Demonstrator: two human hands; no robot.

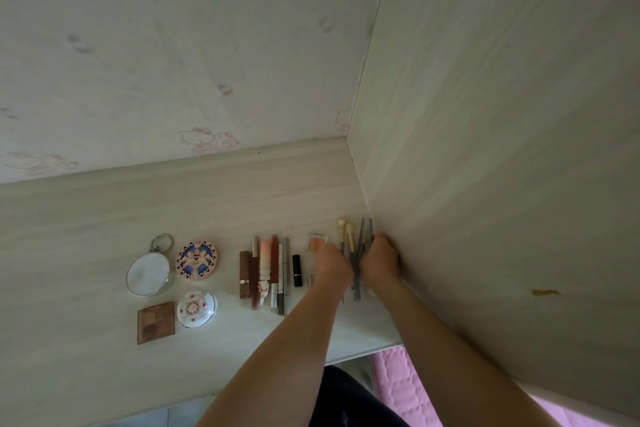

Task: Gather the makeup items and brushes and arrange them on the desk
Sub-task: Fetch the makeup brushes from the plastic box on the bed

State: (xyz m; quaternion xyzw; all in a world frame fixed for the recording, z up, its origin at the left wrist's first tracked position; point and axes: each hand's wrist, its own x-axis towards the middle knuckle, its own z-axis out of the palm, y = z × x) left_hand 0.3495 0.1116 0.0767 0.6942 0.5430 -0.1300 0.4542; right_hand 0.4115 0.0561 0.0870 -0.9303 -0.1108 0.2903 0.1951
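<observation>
Desk (86, 218), pale wood, patterned wallpaper (173, 45) behind

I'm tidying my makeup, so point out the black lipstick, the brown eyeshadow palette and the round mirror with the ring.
black lipstick (296, 270), head view, middle of the tube
brown eyeshadow palette (156, 322), head view, centre of the lid
round mirror (148, 274), head view, centre of the glass
</observation>
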